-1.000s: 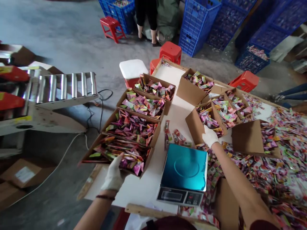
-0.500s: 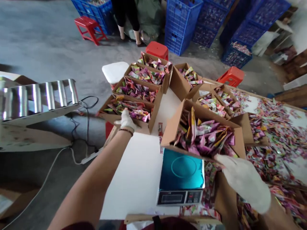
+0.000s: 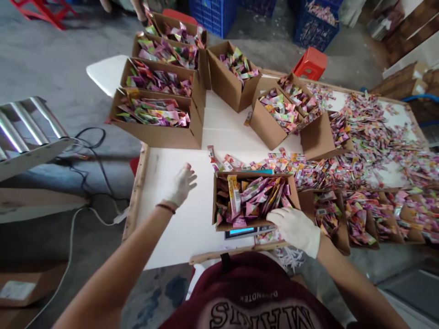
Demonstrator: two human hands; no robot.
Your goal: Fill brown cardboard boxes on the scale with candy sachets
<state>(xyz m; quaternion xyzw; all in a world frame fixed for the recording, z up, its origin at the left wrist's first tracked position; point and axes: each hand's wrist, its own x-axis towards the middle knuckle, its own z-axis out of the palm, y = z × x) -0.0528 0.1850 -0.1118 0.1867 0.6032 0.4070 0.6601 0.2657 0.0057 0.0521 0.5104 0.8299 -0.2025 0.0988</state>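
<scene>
A cardboard box (image 3: 219, 201) full of colourful sachets sits on the digital scale (image 3: 245, 231), whose display peeks out under the box's near edge. My right hand (image 3: 295, 230), in a white glove, grips the near right corner of that box. My left hand (image 3: 181, 184), also gloved, hovers with fingers spread over the bare white tabletop (image 3: 178, 224), just left of the box and touching nothing.
Several sachet-filled boxes (image 3: 156, 130) line the table's far left; more boxes (image 3: 269, 130) stand mid-table. Loose sachets (image 3: 370, 146) cover the right side. A roller conveyor (image 3: 24, 132) and cables lie left. Blue crates (image 3: 214, 16) and a red stool (image 3: 310, 61) stand beyond.
My right hand carried a filled box over and set it on the scale. My left hand left the row of boxes and drew back over the bare table. The view tilted down.
</scene>
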